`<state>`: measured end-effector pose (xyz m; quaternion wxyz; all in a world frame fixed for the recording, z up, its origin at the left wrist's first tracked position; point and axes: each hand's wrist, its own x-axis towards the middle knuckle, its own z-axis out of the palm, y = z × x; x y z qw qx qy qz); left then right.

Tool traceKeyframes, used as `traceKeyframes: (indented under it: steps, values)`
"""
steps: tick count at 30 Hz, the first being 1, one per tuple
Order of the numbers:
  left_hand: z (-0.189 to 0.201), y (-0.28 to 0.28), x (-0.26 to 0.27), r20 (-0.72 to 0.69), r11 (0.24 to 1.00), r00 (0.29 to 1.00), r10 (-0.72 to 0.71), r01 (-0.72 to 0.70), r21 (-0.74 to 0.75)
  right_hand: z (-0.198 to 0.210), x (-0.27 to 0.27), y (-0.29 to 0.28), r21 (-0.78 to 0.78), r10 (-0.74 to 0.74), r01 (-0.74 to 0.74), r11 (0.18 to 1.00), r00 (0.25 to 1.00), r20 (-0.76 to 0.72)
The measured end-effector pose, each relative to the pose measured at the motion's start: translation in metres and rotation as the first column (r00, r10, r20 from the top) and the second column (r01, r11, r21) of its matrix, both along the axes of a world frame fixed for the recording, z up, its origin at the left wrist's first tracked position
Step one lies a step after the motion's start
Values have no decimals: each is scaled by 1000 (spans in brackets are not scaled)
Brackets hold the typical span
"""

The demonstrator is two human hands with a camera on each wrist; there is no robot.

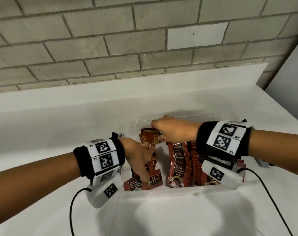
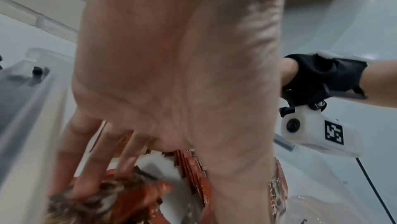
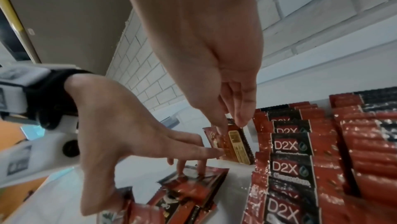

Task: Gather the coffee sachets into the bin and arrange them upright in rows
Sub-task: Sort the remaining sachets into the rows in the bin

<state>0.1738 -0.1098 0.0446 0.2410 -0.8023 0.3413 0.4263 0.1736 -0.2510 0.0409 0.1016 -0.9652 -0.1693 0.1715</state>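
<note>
While both hands reach inside, the bin holds upright sachets.

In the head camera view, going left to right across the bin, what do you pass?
Left hand on the loose sachets → bare gap of the bin → front-facing D2X row → packed rows beneath the right wrist.

I saw red-and-black coffee sachets with white lettering in a clear bin on a white surface, a grey brick wall, and black wristbands bearing black-and-white square-patterned markers.
</note>
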Motion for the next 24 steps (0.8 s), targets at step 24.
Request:
traceKeyframes:
  steps: [24]
  values:
    - [-3, -6, 8, -89, 995, 991, -103, 102, -12, -11, 5, 23, -164, 161, -192, 968, 969, -186]
